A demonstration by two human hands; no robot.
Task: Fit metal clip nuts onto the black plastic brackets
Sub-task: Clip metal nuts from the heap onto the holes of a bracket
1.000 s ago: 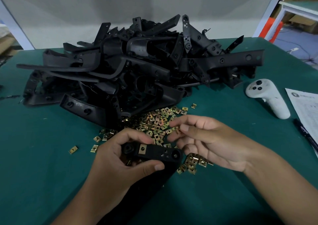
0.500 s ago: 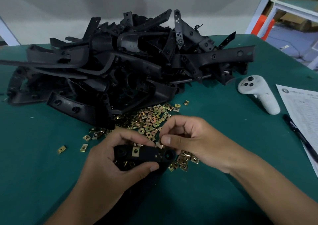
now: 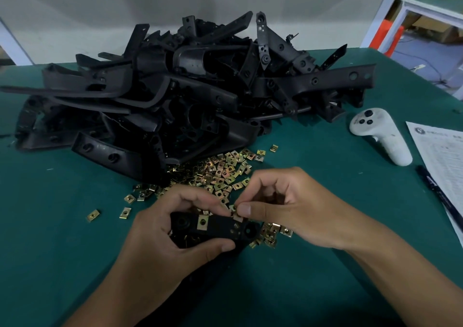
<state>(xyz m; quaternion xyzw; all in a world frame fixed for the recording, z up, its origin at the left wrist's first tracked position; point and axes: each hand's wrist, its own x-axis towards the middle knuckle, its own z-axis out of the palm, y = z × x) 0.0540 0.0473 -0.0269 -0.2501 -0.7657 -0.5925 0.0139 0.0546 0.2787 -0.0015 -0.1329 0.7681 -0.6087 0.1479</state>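
My left hand (image 3: pixel 160 229) grips the bracket (image 3: pixel 215 229) just in front of the loose clip nuts (image 3: pixel 220 171), one fitted nut (image 3: pixel 202 222) already on it. My right hand (image 3: pixel 283 206), reaching a second ago, now pinches a second nut (image 3: pixel 236 216) against the bracket's right end, so seating comes next

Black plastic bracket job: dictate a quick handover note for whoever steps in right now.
Left hand: grips the black plastic bracket, one brass-coloured metal clip nut already fitted.
Right hand: pinches a second clip nut at the bracket's upper edge, not yet seated.
Loose clip nuts lie on the green table before the bracket pile.
Left: seat this nut, then the pile.
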